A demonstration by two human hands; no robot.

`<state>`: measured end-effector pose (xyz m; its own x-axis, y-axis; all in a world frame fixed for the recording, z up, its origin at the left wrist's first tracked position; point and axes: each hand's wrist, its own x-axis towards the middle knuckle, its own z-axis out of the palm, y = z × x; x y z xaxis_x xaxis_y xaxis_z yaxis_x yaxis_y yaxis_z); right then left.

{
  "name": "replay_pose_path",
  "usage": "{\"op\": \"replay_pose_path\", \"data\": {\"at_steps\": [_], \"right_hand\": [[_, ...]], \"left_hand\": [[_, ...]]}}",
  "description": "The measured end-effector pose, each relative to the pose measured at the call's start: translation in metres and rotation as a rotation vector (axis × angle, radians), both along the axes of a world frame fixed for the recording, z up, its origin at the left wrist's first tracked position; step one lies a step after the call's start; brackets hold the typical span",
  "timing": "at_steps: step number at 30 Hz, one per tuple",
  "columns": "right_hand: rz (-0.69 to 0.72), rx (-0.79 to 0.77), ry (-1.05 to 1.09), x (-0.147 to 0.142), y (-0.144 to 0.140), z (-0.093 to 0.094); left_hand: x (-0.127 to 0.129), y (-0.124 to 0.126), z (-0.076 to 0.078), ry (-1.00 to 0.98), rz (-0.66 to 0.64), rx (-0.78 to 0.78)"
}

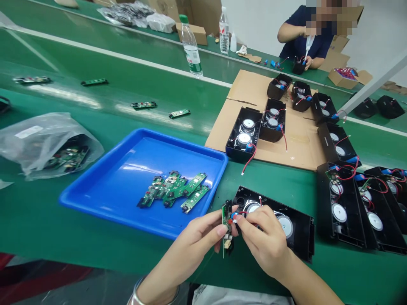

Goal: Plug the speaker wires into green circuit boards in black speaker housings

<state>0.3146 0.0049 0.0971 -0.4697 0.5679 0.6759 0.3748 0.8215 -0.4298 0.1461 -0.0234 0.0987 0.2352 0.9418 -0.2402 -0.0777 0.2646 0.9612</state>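
Between thumb and fingers, my left hand (206, 233) grips a green circuit board (226, 228) on edge. My right hand (267, 237) pinches a small white connector (234, 218) on red wire, close against the board's side; whether it is plugged in I cannot tell. A blue part sits by those fingertips. Under and behind my right hand lies an open black speaker housing (302, 237) with two round speakers (284, 226), partly covered by the hand. Left of my hands, a blue tray (104, 169) bears several loose circuit boards (171, 188).
More speaker housings (243, 135) stand on a cardboard sheet (219, 123) and in a row at right (343, 212). A plastic bag of boards (51, 144) lies left. Several boards lie on the green belt (117, 93). A bottle (190, 48) stands beyond; a co-worker (302, 34) handles a housing.
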Motion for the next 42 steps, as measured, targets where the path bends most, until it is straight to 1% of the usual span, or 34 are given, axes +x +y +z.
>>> {"op": "replay_pose_path", "data": {"at_steps": [4,7,9,11,13,16,19,21,24,26,28,30,32,33,35,37,38,39,42], "right_hand": [[0.041,0.028,-0.056,0.0,0.002,0.001],[0.083,0.043,-0.135,0.002,0.002,0.002],[0.101,0.023,-0.163,0.004,0.002,0.001],[0.111,0.001,-0.172,0.007,0.001,0.0],[0.12,0.011,-0.177,0.009,0.001,-0.002],[0.131,0.072,-0.146,0.011,0.001,-0.003],[0.148,0.116,-0.109,0.01,0.001,-0.002],[0.146,0.113,-0.125,0.009,0.001,0.002],[0.152,0.05,-0.181,0.016,0.001,0.012],[0.127,-0.039,-0.2,0.03,0.004,0.019],[0.033,-0.158,-0.214,0.051,0.007,0.023],[-0.046,-0.293,-0.279,0.071,0.01,0.021],[-0.057,-0.398,-0.382,0.083,0.01,0.014],[-0.062,-0.432,-0.426,0.084,0.009,0.009],[-0.139,-0.459,-0.485,0.079,0.005,0.0],[-0.246,-0.434,-0.516,0.065,0.001,-0.007],[-0.263,-0.415,-0.524,0.057,-0.001,-0.008],[-0.244,-0.396,-0.525,0.048,-0.002,-0.009],[-0.086,-0.35,-0.522,0.03,-0.004,-0.007]], "left_hand": [[0.001,0.002,0.0,-0.011,-0.045,-0.003],[0.0,0.003,0.0,0.036,-0.094,-0.001],[0.0,0.004,0.001,0.118,-0.127,0.055],[-0.001,0.003,0.003,0.225,-0.157,0.148],[-0.001,0.002,0.003,0.307,-0.173,0.234],[0.0,-0.001,0.001,0.365,-0.173,0.316],[0.001,-0.004,-0.003,0.389,-0.155,0.344],[0.002,-0.005,-0.006,0.382,-0.163,0.301],[0.002,-0.009,-0.008,0.32,-0.162,0.15],[0.003,-0.011,-0.008,0.282,-0.13,0.067],[0.005,-0.014,-0.006,0.264,-0.091,0.001],[0.008,-0.016,-0.004,0.245,-0.06,-0.052],[0.012,-0.017,0.0,0.25,-0.035,-0.087],[0.014,-0.017,0.002,0.254,-0.024,-0.094],[0.018,-0.016,0.006,0.27,0.003,-0.103],[0.018,-0.015,0.008,0.288,0.055,-0.108],[0.016,-0.015,0.009,0.295,0.077,-0.111],[0.013,-0.015,0.009,0.3,0.091,-0.119],[0.001,-0.017,0.01,0.293,0.144,-0.148]]}}
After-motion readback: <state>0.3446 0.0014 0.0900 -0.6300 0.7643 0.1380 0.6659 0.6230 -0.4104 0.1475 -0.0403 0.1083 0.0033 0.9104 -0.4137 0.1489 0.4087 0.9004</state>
